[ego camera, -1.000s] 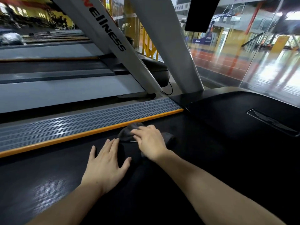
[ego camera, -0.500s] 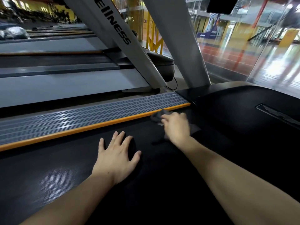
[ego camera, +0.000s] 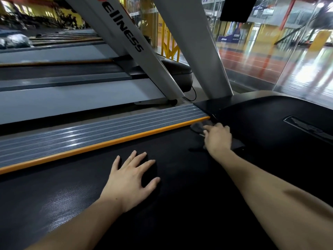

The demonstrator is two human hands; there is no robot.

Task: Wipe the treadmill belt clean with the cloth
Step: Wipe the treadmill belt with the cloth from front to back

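The black treadmill belt [ego camera: 180, 204] fills the lower part of the head view. A dark grey cloth [ego camera: 197, 127] lies at the belt's far end, beside the orange strip and against the black motor cover [ego camera: 270, 123]. My right hand [ego camera: 219, 137] lies on top of the cloth and presses it onto the belt; cloth shows ahead of the fingers and behind the wrist. My left hand [ego camera: 131, 181] rests flat on the belt nearer to me, fingers spread, holding nothing.
A grey ribbed side rail [ego camera: 90, 130] with an orange edge [ego camera: 100, 146] runs along the belt's left side. Silver uprights [ego camera: 194, 51] rise from the front. Another treadmill [ego camera: 63, 100] stands to the left, a glass wall [ego camera: 279, 60] ahead on the right.
My right hand has pushed the cloth forward along the belt up to the motor cover at the rail's end. My left hand has stayed flat on the belt.
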